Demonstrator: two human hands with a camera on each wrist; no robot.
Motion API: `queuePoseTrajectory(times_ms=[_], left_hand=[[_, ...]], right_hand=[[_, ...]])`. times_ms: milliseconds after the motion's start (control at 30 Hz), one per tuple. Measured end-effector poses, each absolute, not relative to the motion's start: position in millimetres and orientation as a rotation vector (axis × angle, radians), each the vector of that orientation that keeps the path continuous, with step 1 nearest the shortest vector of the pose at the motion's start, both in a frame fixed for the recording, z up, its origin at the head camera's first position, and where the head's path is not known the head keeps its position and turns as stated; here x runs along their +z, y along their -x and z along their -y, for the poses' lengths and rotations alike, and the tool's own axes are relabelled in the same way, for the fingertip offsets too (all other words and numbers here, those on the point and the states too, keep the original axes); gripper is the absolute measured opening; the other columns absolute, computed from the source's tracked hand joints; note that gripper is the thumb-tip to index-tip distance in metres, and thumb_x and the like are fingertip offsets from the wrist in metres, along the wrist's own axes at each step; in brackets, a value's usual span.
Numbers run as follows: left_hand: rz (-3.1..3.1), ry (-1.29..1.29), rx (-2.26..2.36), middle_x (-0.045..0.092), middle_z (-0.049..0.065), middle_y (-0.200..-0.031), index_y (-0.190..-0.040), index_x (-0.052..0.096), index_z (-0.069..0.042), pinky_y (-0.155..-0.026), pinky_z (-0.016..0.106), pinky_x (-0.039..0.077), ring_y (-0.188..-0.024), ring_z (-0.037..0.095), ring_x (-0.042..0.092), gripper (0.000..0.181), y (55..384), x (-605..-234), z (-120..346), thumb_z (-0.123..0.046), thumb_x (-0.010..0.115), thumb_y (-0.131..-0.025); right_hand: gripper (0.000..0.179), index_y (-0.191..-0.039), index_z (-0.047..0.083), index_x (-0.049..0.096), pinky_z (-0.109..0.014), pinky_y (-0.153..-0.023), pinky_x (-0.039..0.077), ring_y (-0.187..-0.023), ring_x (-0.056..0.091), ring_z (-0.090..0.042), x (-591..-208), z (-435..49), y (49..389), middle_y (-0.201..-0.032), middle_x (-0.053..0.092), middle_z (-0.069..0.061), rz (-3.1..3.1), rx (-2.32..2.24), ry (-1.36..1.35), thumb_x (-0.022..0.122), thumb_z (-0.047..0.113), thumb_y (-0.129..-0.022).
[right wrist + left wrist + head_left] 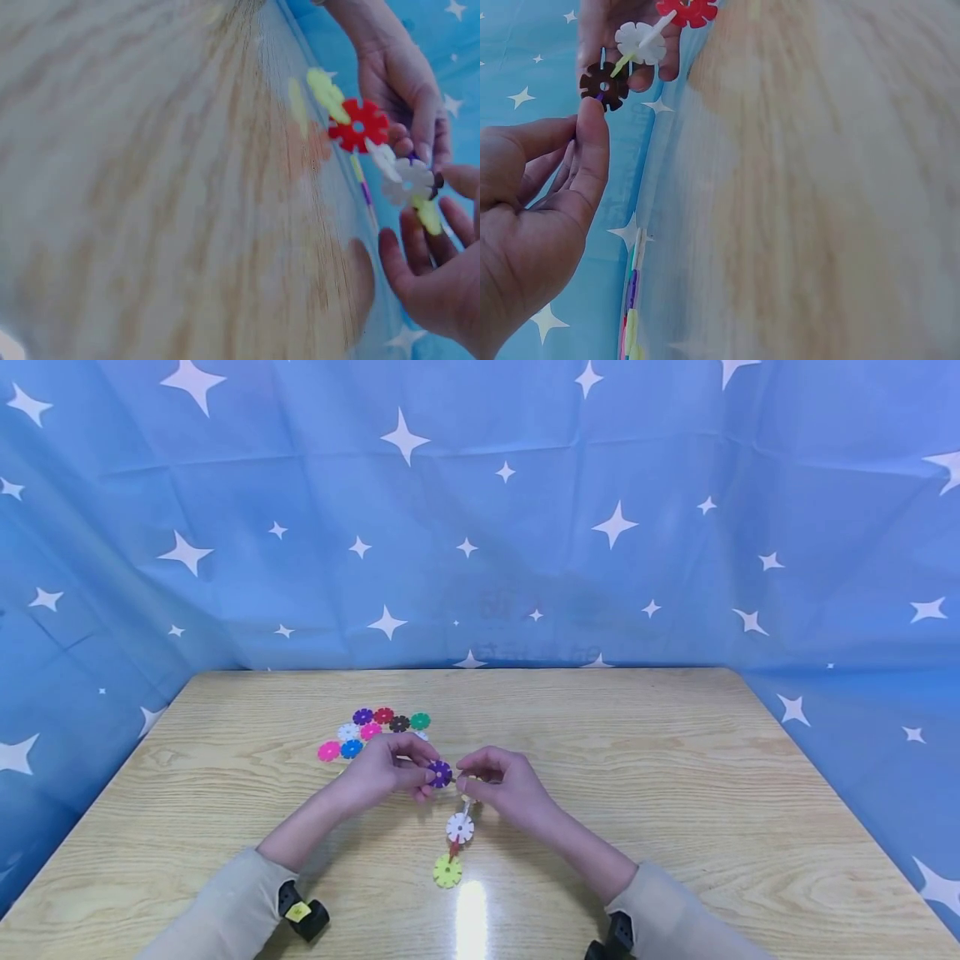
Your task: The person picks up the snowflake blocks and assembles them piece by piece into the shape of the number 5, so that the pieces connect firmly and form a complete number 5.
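Between thumb and fingers my left hand (pixel 384 772) pinches a purple notched plastic disc (pixel 440 774), a snowflake building piece. Its edge meets a dark brown disc (pixel 605 86) at the upper end of a chain of such discs. My right hand (pixel 512 789) holds that end of the chain, with its fingers around the brown disc and a yellow disc (pixel 428 216). From there the chain hangs toward me: a white disc (pixel 460 828), a red disc (pixel 358 126) and a yellow-green disc (pixel 447 872) at the bottom. The right fingers partly hide the upper discs.
Several loose discs lie in a group on the wooden table (pixel 675 760), behind my left hand, among them a pink disc (pixel 328 751), a blue disc (pixel 351 749) and a green disc (pixel 420 721). A blue star-patterned curtain (pixel 480 510) hangs behind the table.
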State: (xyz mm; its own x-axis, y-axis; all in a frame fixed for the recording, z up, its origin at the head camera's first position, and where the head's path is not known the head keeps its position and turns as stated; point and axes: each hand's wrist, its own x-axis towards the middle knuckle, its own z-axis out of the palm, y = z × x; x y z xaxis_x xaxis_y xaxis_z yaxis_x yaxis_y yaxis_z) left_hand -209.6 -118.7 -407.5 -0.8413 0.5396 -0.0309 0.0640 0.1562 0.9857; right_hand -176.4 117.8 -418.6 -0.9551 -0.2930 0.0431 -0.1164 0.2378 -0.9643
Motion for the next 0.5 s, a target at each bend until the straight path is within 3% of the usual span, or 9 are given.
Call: queuePoseTrajectory(times_ms=[200,500], left_hand=[[-2.079,-0.590,1.723,0.066,0.019,-0.097,-0.113,0.067,0.006,-0.073,0.041,0.063,-0.079,0.032,0.072,0.019,208.9,-406.0,117.2,0.005,0.067,-0.094],[-2.073,-0.585,1.724,0.067,0.018,-0.098,-0.112,0.068,0.005,-0.074,0.040,0.063,-0.080,0.030,0.073,0.017,206.0,-407.6,115.2,0.004,0.067,-0.095]], right_hand=[[0.022,-0.115,-0.002,0.070,-0.033,-0.084,0.057,-0.093,0.068,-0.019,-418.6,-116.2,175.7,-0.105,0.073,-0.009,-2.312,-1.843,0.378,0.071,0.010,-0.096],[0.024,-0.114,0.000,0.073,-0.030,-0.083,0.057,-0.092,0.068,-0.020,-420.3,-114.2,176.1,-0.105,0.074,-0.009,-2.333,-1.838,0.368,0.075,0.009,-0.092]])
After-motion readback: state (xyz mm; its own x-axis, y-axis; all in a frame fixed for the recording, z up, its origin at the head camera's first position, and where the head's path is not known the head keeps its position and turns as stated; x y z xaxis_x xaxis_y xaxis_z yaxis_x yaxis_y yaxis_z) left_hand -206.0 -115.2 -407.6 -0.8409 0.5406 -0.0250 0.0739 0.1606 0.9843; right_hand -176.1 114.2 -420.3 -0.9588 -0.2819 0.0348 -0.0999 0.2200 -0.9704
